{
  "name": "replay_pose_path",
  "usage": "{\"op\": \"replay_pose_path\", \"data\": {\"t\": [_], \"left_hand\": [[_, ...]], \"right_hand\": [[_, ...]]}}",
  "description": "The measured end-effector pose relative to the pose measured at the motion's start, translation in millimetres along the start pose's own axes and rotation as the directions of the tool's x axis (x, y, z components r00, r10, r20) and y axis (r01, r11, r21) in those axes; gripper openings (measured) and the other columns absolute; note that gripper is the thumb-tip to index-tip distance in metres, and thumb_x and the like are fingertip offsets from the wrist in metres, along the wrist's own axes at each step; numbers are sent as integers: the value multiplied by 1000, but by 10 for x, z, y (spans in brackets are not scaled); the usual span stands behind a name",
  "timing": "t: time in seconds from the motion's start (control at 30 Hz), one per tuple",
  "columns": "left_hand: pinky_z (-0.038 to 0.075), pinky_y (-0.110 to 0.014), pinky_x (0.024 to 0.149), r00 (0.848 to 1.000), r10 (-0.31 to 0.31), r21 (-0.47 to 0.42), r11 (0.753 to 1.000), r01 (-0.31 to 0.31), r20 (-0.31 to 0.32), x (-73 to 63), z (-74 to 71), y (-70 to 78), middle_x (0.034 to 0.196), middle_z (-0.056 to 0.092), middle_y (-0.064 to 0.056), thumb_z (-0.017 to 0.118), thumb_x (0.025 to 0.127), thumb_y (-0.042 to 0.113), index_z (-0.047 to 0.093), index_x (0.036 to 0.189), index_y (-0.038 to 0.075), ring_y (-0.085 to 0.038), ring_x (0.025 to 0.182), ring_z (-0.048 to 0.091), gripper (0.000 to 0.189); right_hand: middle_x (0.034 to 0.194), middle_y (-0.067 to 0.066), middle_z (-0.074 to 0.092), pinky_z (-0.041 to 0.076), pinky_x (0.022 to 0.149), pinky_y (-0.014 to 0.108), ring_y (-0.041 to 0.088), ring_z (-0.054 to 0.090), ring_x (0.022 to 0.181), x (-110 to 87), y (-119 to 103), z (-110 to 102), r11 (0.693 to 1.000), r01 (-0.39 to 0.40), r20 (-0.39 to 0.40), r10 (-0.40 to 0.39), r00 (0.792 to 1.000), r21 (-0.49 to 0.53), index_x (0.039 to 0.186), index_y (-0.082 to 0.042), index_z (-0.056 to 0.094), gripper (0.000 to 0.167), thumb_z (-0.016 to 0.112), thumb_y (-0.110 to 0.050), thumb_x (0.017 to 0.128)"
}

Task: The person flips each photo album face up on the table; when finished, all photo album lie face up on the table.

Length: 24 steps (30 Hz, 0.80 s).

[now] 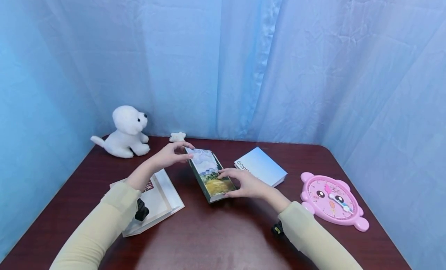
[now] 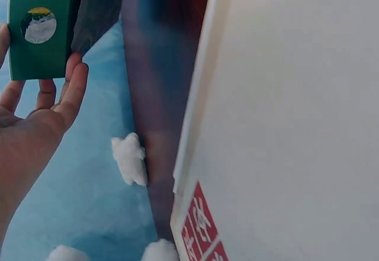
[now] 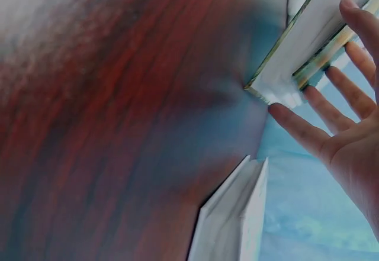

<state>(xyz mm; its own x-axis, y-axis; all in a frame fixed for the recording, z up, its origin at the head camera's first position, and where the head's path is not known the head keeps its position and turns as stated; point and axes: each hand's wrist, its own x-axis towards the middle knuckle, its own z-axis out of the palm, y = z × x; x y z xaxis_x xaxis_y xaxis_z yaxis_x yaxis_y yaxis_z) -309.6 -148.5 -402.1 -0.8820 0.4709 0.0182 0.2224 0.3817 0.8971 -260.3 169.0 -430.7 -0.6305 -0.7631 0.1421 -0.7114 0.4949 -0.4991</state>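
Observation:
A thick book (image 1: 209,171) with a painted landscape on its cover is tilted over the middle of the table. My left hand (image 1: 171,153) holds its far left corner, thumb on the cover. At the near right corner my right hand (image 1: 245,183) grips the book, with fingers on the cover and thumb at the lower edge. The left wrist view shows the book's dark green spine (image 2: 38,54) with a small round picture, fingers around its end. White page edges (image 3: 296,54) face the right wrist camera, close to the spread fingertips.
Under my left forearm lies a large white book (image 1: 163,192) with a red label. A blue and white book (image 1: 265,165) lies right of centre, beyond my right hand. A pink toy clock (image 1: 331,200) is at the right. A white plush dog (image 1: 127,132) and small white star-shaped object (image 1: 177,137) stand at the back.

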Motion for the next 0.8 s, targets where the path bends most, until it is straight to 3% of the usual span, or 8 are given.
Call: {"op": "replay_pose_path", "data": {"t": [0.13,0.27,0.43,0.63,0.8], "left_hand": [[48,-51,91,999,-8,13,1000,7,32,-21,-28,-50,111,55,-19,67,88,32,54,128,11,-41,105,60,47],[48,-48,94,997,-20,24,1000,19,70,-38,-62,-106,119,53,-17,67,89,30,52,130,12,-39,108,60,47],[46,-43,94,994,-44,57,998,38,103,-43,-88,-175,133,47,-12,70,86,27,54,128,14,-30,109,58,47],[46,-38,87,987,-55,114,993,38,152,-42,-88,-227,137,45,-13,73,84,23,54,127,13,-26,104,54,48],[41,-43,94,984,-65,166,985,37,167,-47,-67,-238,136,47,-13,74,82,22,54,126,12,-29,118,48,49]], "right_hand": [[142,-1,46,41,102,42,16,42,131,3,29,20,999,-37,27,37,999,-22,126,-25,57,48,73,-38,82],[143,-3,44,40,102,42,17,40,132,23,39,42,997,-51,44,53,998,-55,125,-25,57,48,74,-34,82],[143,-1,44,38,104,41,18,39,132,39,43,70,993,-4,53,10,999,-115,123,-21,59,45,74,-28,81],[142,3,46,41,101,38,20,41,130,29,55,99,989,58,62,-50,997,-137,118,-19,62,39,74,-23,81],[142,5,46,41,101,39,21,43,129,20,65,111,987,49,68,-39,997,-152,118,-19,64,38,74,-23,81]]}}
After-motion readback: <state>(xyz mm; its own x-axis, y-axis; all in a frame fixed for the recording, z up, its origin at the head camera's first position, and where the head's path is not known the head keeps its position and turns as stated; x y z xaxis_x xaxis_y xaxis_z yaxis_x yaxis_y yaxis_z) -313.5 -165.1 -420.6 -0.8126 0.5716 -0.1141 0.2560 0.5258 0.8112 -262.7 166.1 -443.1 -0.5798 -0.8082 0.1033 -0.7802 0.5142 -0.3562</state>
